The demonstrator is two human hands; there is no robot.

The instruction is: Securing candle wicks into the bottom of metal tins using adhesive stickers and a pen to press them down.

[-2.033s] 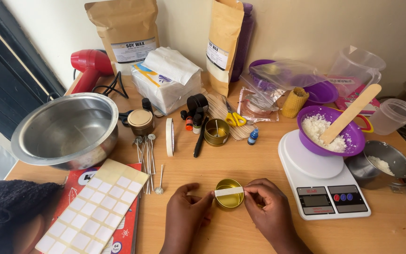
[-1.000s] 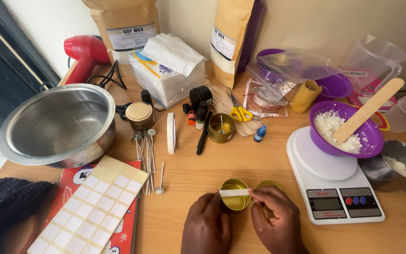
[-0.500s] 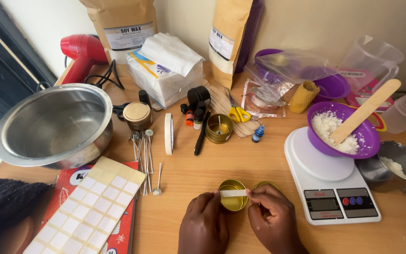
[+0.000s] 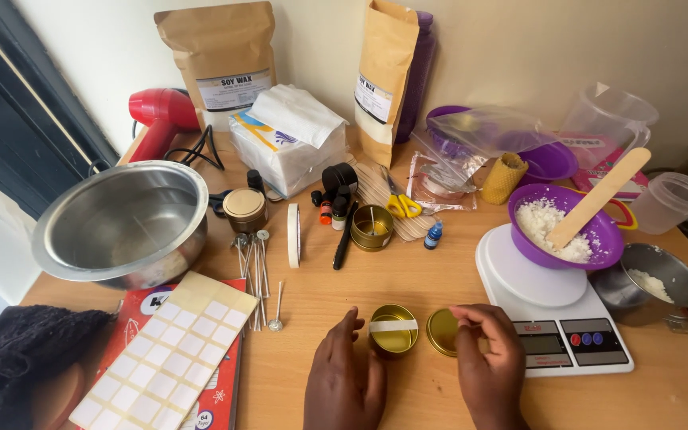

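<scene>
I see my left hand [image 4: 345, 381] open, fingers touching the round gold tin [image 4: 393, 329] with a white strip across; my right hand [image 4: 489, 366] pinches loosely, empty, beside the flat lid [image 4: 442, 331].

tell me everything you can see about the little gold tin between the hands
The gold tin is a small, round, shiny container that looks like metal, standing upright and open on the wooden table near its front edge. A white strip lies flat across its open mouth, rim to rim. The left hand rests against its left side. Its gold lid lies just to its right, at the fingers of the right hand. Nothing shows inside under the strip.
</scene>
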